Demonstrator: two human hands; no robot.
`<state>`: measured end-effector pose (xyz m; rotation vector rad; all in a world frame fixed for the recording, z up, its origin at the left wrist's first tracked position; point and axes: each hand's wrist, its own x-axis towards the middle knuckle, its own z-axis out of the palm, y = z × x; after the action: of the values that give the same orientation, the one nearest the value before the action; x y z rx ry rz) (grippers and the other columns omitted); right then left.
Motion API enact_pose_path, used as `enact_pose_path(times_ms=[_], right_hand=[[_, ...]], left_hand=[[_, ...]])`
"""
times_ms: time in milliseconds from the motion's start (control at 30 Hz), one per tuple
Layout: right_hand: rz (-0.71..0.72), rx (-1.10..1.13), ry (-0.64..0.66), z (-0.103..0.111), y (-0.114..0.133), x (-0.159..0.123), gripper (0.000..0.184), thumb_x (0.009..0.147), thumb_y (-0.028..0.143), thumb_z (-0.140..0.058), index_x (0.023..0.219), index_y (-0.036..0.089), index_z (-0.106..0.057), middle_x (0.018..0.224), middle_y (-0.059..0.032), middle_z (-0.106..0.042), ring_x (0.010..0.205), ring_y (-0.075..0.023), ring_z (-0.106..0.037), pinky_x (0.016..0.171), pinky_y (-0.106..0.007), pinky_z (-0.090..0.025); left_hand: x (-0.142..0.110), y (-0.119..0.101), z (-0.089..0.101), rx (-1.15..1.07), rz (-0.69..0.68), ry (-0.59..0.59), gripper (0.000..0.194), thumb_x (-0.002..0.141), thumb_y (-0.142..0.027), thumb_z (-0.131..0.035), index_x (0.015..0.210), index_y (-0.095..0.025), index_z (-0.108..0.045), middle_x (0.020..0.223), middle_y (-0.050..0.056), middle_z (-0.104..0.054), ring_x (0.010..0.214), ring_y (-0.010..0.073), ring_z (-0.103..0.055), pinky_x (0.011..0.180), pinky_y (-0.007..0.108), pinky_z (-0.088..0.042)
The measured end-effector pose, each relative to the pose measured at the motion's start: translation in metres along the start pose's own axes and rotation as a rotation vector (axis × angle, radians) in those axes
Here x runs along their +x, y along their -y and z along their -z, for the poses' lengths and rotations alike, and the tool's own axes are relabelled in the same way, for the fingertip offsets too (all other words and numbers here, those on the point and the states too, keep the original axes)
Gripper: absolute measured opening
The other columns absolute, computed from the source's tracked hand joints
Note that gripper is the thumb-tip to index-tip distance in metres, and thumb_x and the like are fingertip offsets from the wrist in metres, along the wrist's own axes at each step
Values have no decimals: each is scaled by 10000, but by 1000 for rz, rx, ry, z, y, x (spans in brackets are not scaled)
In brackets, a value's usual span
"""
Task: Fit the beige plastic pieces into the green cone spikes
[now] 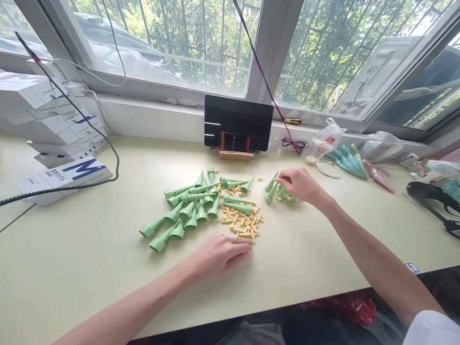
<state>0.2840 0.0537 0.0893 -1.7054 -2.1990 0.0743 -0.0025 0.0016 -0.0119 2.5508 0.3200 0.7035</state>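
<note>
A pile of hollow green plastic cones [187, 209] with ribbed collars lies in the middle of the table. Right beside it is a heap of small pale-yellow plastic pegs [240, 223], some partly under the cones. My left hand [224, 251] rests low at the near edge of the pegs, fingers together and fingertips touching the closest ones; whether a peg is between them is hidden. A smaller group of green cones [271, 192] sits to the right. Over it my right hand [300, 184] is closed, thumb and fingertips pinched at a green cone, partly covering the group.
A dark tablet [239, 120] leans by the window, with a phone [237, 142] before it. White boxes [61, 120] are stacked at left, crossed by a black cable [117, 163]. Bagged teal parts [347, 160] and a black strap-like object [431, 203] lie at right.
</note>
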Motion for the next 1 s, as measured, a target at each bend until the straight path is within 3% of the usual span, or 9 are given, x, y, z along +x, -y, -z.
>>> enact_pose_path(times_ms=[433, 833, 1000], right_hand=[[-78, -54, 104, 19, -17, -15, 292, 896, 299, -495, 653, 190, -615, 621, -22, -624, 562, -147, -521, 558, -270, -354], [-78, -175, 146, 17, -12, -15, 329, 910, 265, -465, 615, 193, -592, 612, -42, -612, 555, -161, -516, 549, -290, -319], [-136, -260, 172, 15, -1, -17, 199, 917, 240, -506, 826, 183, -674, 707, -48, -668, 622, -171, -585, 558, -266, -332]], left_hand=[[-1, 0, -1, -7, 6, -6, 264, 998, -203, -456, 1109, -208, -695, 1125, 82, -749, 1020, 209, -721, 760, 243, -548], [0, 0, 0, 5, -2, -4, 250, 994, -193, -459, 1092, -206, -688, 1123, 77, -750, 1039, 209, -715, 765, 244, -544], [0, 0, -1, 28, -1, 8, 238, 991, -186, -460, 1062, -200, -686, 1106, 74, -753, 1023, 201, -718, 739, 237, -537]])
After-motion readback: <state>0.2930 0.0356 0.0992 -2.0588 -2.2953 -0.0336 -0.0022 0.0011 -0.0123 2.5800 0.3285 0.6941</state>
